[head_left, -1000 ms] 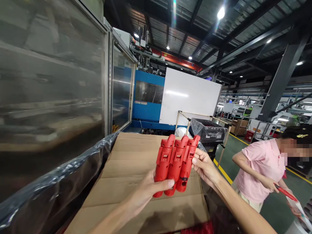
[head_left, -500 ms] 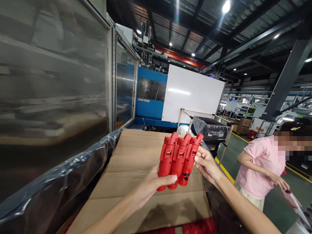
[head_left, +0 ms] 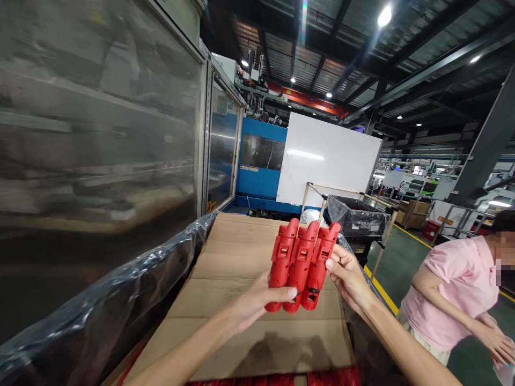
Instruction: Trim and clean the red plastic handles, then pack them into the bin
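Three red plastic housings [head_left: 302,262] stand side by side, upright, held up over a cardboard sheet [head_left: 245,300]. My left hand [head_left: 257,301] grips their lower ends from the left, thumb across the front. From the right, my right hand [head_left: 346,279] pinches the outermost housing near its middle. The sheet lies flat on a big box lined with dark plastic film [head_left: 108,300].
A metal-and-glass machine wall [head_left: 100,134] runs along the left. Behind stand a blue machine [head_left: 259,171], a white board [head_left: 328,161] and a lined bin [head_left: 356,217]. A person in a pink shirt [head_left: 458,300] bends forward at the right. Red parts [head_left: 333,377] show below the sheet.
The view has shifted right and slightly down. Both hands still hold the three housings in the same grip. The person in pink has moved toward the right edge.
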Available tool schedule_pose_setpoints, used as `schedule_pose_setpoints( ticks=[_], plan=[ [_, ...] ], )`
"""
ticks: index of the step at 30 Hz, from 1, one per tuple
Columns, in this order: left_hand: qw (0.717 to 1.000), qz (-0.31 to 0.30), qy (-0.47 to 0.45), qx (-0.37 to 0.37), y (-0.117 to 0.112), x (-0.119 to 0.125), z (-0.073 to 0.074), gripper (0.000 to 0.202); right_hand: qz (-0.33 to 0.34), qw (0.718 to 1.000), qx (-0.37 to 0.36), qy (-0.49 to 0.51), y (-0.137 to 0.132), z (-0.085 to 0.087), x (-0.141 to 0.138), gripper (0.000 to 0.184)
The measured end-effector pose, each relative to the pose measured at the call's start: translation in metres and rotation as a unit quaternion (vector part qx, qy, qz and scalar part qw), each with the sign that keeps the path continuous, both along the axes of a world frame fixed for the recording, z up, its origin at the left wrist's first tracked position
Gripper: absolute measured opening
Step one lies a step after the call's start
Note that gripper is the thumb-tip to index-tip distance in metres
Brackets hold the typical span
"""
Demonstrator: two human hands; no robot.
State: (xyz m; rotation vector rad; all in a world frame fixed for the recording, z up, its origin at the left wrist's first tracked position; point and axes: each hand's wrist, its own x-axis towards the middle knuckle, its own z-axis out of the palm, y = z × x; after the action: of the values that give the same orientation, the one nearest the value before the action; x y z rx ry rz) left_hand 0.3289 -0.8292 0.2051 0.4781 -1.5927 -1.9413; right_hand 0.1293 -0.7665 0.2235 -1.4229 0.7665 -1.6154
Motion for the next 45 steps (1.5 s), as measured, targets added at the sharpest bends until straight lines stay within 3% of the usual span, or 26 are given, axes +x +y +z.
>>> schedule_pose_setpoints(
  ticks=[12, 20, 25, 45],
  plan=[
    [0.998, 0.041, -0.005, -0.046, -0.004, -0.001, -0.003, 0.05, 0.029, 0.997, 0.037, -0.058, -0.017, -0.016, -0.003, 0.037],
    [0.994, 0.06, -0.037, -0.08, -0.012, -0.002, -0.011, 0.039, 0.038, 0.995, 0.046, -0.08, -0.021, -0.02, -0.001, 0.034],
    [0.993, 0.067, -0.044, -0.092, -0.011, -0.002, -0.008, 0.038, 0.041, 0.994, 0.052, -0.085, -0.022, -0.022, -0.001, 0.034],
    [0.986, 0.104, -0.038, -0.125, -0.016, -0.002, -0.007, 0.046, 0.044, 0.994, 0.049, -0.089, -0.026, -0.028, -0.003, 0.035]
  ],
)
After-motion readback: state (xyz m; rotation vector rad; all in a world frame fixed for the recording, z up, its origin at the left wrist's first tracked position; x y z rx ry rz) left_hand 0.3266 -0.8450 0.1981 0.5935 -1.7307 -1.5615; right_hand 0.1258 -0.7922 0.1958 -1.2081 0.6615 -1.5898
